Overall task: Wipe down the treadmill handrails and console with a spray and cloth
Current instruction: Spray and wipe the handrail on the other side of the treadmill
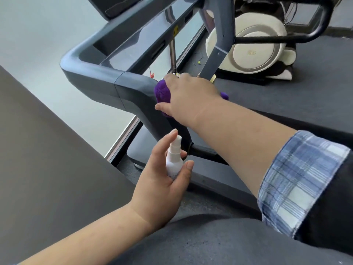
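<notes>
A person's right hand presses a bunched purple cloth against the dark handrail of a treadmill, fingers curled over it so the fabric shows only at the hand's left edge and as a small tuft on its right side. Nearer the camera, the left hand grips a small white spray bottle — upright, nozzle at the top, thumb on its right, fingers behind. The handrail is matte grey-blue, bending down under the cloth — a white exercise machine stands farther right.

purple cloth, white spray bottle, blue-plaid sleeve
</notes>
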A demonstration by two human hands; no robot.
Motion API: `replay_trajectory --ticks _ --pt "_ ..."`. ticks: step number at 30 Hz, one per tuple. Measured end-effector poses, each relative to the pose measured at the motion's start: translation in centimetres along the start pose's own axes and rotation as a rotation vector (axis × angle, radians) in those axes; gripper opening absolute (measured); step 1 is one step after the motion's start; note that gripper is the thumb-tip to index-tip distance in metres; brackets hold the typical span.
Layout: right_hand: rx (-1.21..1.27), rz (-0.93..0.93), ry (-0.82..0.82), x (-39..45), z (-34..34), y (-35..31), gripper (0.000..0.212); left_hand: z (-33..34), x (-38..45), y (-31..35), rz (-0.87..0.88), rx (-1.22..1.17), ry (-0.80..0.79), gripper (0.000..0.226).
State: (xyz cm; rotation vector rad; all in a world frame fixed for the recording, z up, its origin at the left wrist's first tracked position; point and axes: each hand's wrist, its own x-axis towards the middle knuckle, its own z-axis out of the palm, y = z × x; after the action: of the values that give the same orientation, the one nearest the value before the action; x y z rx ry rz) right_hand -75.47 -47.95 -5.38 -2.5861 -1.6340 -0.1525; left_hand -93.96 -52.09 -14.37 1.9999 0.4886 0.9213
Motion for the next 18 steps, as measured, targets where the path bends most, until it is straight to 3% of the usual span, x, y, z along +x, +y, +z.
replay_trajectory --ticks 5,9,14,18 --pt "0.013 0.039 -0.012 -1.4 -0.5 1.1 0.08 1.7 0.9 0.8 0.017 -0.056 -0.075 0.065" --pt "0.067 0.073 -0.013 -3.3 -0.8 3.8 0.075 3.6 1.3 1.6 0.095 -0.084 -0.156 0.065" --pt "0.08 0.081 0.04 -6.5 -0.8 8.0 0.072 6.5 1.7 3.0 0.067 -0.146 -0.214 0.064" --pt "0.082 0.061 0.047 -9.4 -0.9 11.6 0.07 9.9 1.8 5.5 0.177 -0.108 -0.228 0.067"
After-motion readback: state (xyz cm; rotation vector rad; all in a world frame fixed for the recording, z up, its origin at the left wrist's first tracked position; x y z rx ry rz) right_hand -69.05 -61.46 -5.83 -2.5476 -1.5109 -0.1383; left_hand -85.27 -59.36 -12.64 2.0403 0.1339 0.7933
